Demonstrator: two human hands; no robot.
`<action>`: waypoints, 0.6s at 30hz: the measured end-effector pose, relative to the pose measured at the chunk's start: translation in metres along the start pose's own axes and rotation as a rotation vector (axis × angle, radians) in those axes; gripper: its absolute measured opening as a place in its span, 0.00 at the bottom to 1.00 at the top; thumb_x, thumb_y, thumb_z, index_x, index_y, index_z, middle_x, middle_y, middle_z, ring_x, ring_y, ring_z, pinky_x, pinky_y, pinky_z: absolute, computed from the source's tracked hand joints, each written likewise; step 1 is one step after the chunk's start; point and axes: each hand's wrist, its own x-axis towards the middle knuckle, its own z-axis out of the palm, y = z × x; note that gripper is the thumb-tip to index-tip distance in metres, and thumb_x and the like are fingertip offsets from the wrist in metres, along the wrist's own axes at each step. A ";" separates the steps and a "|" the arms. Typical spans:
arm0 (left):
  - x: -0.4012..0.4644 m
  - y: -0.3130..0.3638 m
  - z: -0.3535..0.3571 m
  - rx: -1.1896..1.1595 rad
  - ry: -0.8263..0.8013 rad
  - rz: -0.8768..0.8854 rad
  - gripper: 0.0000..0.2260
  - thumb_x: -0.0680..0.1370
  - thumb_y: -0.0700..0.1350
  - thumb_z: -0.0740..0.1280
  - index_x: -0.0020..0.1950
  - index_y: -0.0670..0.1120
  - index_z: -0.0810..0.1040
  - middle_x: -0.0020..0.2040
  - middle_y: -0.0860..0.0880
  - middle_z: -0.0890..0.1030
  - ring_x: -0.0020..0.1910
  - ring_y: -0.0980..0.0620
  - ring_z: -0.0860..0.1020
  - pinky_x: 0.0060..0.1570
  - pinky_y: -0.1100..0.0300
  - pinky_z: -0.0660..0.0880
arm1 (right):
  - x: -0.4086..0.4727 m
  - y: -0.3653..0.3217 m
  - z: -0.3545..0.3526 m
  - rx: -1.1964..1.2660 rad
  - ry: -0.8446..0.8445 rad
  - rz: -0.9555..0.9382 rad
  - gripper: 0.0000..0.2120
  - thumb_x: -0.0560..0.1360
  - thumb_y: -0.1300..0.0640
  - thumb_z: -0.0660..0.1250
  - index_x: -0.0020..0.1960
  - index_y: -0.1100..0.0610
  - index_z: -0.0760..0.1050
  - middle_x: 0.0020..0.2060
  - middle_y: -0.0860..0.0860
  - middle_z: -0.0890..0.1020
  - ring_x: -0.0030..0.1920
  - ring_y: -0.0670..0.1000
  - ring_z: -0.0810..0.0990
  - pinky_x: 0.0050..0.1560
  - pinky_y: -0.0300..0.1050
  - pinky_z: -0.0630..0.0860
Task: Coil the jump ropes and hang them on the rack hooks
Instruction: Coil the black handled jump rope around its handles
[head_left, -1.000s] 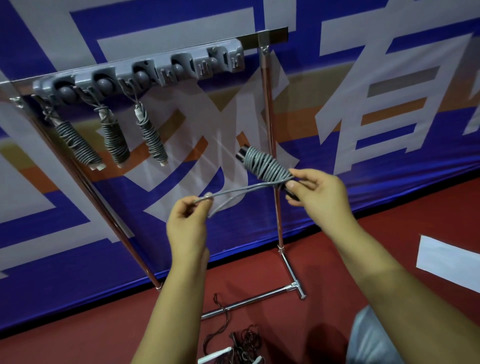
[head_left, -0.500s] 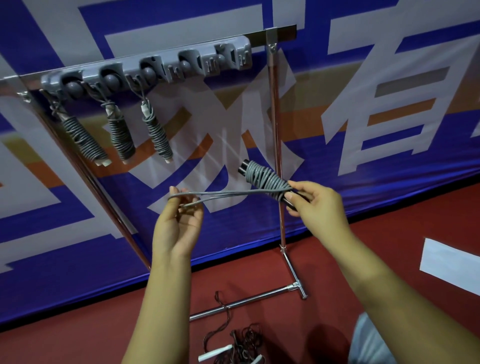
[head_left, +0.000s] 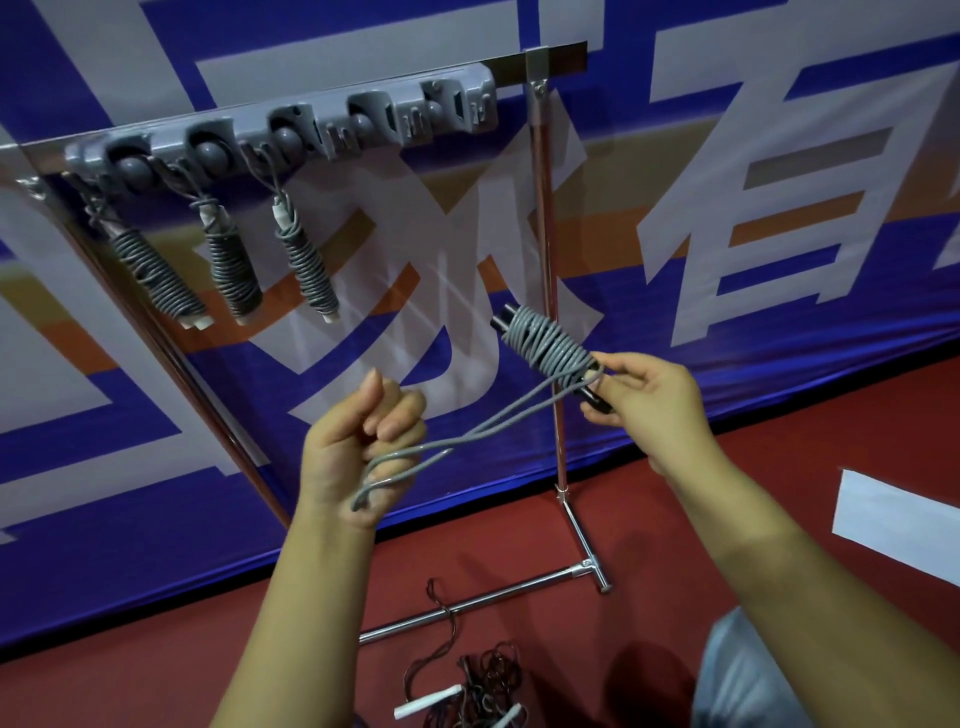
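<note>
My right hand (head_left: 649, 397) pinches the black handles of a grey jump rope (head_left: 545, 345), whose cord is wound in tight coils around them. A doubled loop of loose cord runs down and left from the coil into my left hand (head_left: 358, 452), which grips it in a fist. Above, a grey hook strip (head_left: 322, 135) sits on the metal rack's top bar. Three coiled grey ropes (head_left: 306, 262) hang from its left hooks. The hooks on the right half carry nothing.
The rack's right upright (head_left: 548, 291) stands just behind the held coil, with its foot bar (head_left: 483, 603) on the red floor. A dark uncoiled rope with white handles (head_left: 467, 686) lies on the floor below. A blue banner covers the wall. White paper (head_left: 898, 525) lies at right.
My left hand has turned and dropped lower, closing into a fist around the loose loop, which now slants down to the left instead of lying level. The right hand and the coil stay in place.
</note>
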 end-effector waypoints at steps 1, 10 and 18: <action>0.001 -0.002 0.003 -0.025 -0.046 -0.053 0.12 0.83 0.43 0.56 0.44 0.39 0.71 0.36 0.45 0.66 0.29 0.53 0.63 0.22 0.65 0.58 | 0.000 -0.002 0.000 0.011 -0.002 -0.010 0.11 0.75 0.69 0.66 0.48 0.54 0.79 0.37 0.53 0.82 0.38 0.47 0.82 0.36 0.38 0.80; -0.001 -0.033 0.028 1.070 0.263 -0.404 0.16 0.70 0.46 0.71 0.56 0.43 0.78 0.32 0.52 0.72 0.22 0.60 0.63 0.20 0.68 0.60 | 0.004 -0.014 -0.013 -0.015 0.057 -0.096 0.12 0.76 0.67 0.66 0.57 0.58 0.77 0.39 0.53 0.82 0.37 0.44 0.83 0.37 0.37 0.80; 0.001 -0.044 0.006 1.604 0.419 -0.295 0.03 0.77 0.45 0.69 0.44 0.52 0.79 0.39 0.49 0.81 0.30 0.52 0.76 0.34 0.53 0.77 | -0.002 -0.008 -0.011 -0.105 0.053 -0.119 0.13 0.75 0.66 0.67 0.60 0.59 0.77 0.44 0.53 0.82 0.40 0.45 0.83 0.42 0.41 0.82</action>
